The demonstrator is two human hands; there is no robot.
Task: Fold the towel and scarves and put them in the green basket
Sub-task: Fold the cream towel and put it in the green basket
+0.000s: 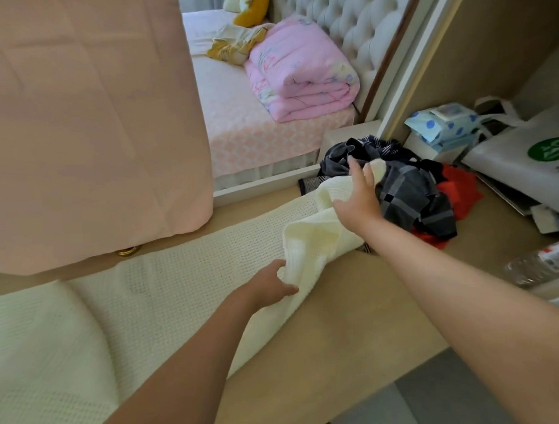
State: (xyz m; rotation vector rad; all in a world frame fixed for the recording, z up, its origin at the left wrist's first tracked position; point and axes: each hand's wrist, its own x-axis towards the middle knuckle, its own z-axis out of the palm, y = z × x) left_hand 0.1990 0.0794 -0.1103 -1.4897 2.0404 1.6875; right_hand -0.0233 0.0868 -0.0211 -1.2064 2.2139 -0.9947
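Observation:
A long cream knitted scarf [166, 281] lies stretched across the beige tabletop, running from the lower left toward the middle. Its far end is bunched and partly lifted. My left hand [271, 284] pinches the near edge of that bunched end. My right hand [359, 194] grips the far corner of the same end, holding it up. Right behind it lies a heap with a dark blue-grey plaid scarf [408, 190] and a red cloth [460, 194]. No green basket is in view.
A pink padded cushion [85, 124] stands at the left on the beige table [356, 320]. A white bag with a green logo [532, 156], a blue dotted package [444, 124] and a plastic bottle [543, 261] crowd the right. A bed with a folded pink quilt [301, 76] is behind.

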